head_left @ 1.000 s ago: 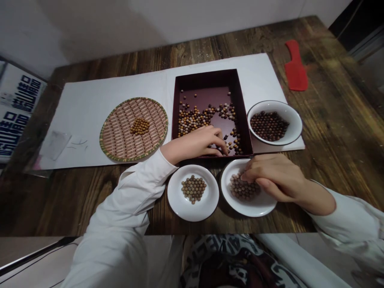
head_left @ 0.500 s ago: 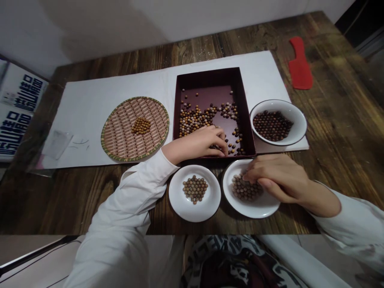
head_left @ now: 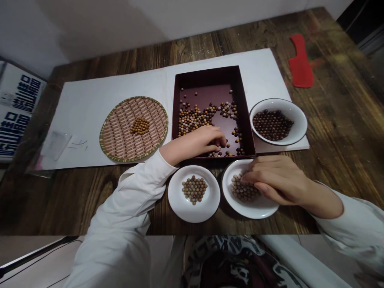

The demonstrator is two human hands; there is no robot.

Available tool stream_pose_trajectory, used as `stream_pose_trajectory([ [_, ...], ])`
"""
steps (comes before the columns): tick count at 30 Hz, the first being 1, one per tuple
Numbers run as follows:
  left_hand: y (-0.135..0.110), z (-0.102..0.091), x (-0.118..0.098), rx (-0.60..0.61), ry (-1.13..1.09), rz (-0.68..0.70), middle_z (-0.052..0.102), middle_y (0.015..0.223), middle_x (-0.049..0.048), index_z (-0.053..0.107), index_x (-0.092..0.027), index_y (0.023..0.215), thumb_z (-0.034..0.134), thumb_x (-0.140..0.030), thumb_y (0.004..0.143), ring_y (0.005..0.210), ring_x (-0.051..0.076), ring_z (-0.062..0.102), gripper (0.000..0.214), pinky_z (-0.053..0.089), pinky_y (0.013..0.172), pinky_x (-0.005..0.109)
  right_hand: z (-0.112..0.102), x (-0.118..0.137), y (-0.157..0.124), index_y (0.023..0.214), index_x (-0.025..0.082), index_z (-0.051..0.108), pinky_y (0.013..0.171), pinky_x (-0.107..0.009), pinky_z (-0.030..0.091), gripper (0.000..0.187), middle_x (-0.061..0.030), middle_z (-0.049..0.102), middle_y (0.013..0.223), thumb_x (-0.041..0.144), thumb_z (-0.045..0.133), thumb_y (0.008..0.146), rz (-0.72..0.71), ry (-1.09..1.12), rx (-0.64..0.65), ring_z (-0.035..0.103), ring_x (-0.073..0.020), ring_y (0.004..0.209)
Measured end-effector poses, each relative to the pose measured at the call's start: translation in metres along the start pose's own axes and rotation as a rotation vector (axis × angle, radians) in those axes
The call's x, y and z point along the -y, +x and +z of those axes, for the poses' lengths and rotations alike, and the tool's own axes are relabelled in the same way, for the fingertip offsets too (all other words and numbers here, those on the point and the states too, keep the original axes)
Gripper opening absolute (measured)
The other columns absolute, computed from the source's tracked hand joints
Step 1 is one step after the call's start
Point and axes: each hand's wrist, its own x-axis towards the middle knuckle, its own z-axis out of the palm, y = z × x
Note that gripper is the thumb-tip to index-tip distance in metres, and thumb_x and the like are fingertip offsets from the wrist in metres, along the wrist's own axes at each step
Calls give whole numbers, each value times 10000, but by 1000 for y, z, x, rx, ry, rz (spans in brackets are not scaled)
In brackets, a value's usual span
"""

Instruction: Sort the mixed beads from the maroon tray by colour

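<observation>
plate: glossy ceramic (head_left: pixel 264 211) | box: smooth (card, probably) (head_left: pixel 207 76) | tabletop: rough wood (head_left: pixel 75 204) | sheet: matt paper (head_left: pixel 75 108)

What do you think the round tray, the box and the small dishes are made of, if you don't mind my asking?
The round tray looks like woven bamboo strips, judging by its plaited weave and bound rim. The box seems to be dark red card, given its thin, matte walls. The small dishes look like glazed ceramic from their smooth white shine, though enamel is possible.

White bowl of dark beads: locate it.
The white bowl sits at the right of the maroon box, above the right hand, in the head view.
</observation>
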Motion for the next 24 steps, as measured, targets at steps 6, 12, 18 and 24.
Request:
stream_pose_trajectory([
  [6,0,2,3,-22,24,9,670,974,78,653,-143,948,536,-153,932,930,178,613,118,450,863,296,0,0,1,941,180,553,586,-269,419,253,-15,616,672,251,324,1024,4,7,-9,536,-136,600],
  [12,0,3,3,-57,51,17,680,948,90,661,-123,928,562,-143,921,927,181,615,101,450,854,289,-1,1,2,945,184,558,612,-273,460,227,-28,632,691,234,348,1014,7,-1,-34,584,-138,628],
  [18,-3,-6,-9,-131,-125,36,698,938,57,674,-135,914,596,-175,914,893,144,631,87,452,843,263,-6,4,4,922,198,572,604,-281,474,127,-16,621,659,173,454,966,90,-51,-155,585,-136,605],
  [24,-5,-13,-15,-78,-429,50,718,930,40,707,-138,895,653,-220,875,874,131,650,100,471,831,254,-4,5,11,946,201,590,560,-255,429,65,22,612,624,151,592,905,170,-137,-209,510,-98,527],
])
